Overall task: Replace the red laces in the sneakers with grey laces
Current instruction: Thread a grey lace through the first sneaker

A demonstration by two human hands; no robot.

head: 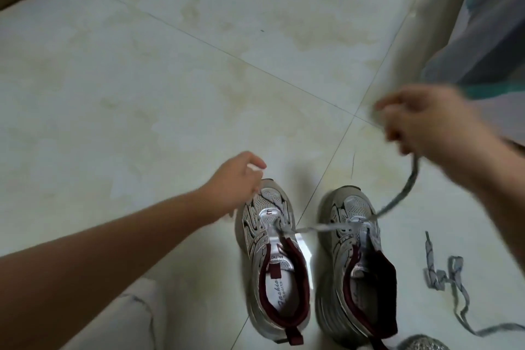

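Two silver sneakers with dark red lining stand side by side on the floor, the left sneaker (274, 258) and the right sneaker (356, 261). A grey lace (397, 199) runs from the lowest eyelets of the left sneaker across the right sneaker and up to my right hand (426, 122), which grips it above and to the right of the shoes; that hand is blurred. My left hand (235, 182) pinches the lace's other end at the left sneaker's toe. No red lace is in view.
A second grey lace (446, 275) lies loose on the pale tiled floor (170, 94) to the right of the shoes. Patterned fabric (483, 37) hangs at the upper right. My light trouser leg (127, 321) is at the bottom left.
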